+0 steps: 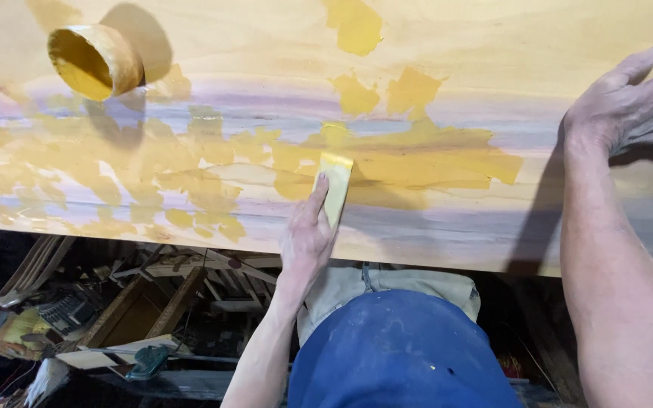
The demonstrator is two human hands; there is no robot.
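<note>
A wide pale wooden board (pixel 493 45) with purple-grey streaks fills the top of the view. Wet yellow filler (pixel 417 162) is smeared across it in many patches. My left hand (pixel 305 234) grips a small yellow plastic spreader (pixel 335 189), one finger stretched along its edge, and the blade lies against the board near the front edge. My right hand (pixel 629 102) lies flat on the board at the far right, fingers spread, holding nothing. A round tub of yellow filler (pixel 96 60) stands tilted on the board at the upper left, well away from both hands.
The board's front edge (pixel 153 240) runs across the middle of the view. Below it on the left lies a clutter of wooden scraps and frames (pixel 168 291), small tools and papers (pixel 145 361). My blue shirt (pixel 398 355) and beige trousers show at the bottom centre.
</note>
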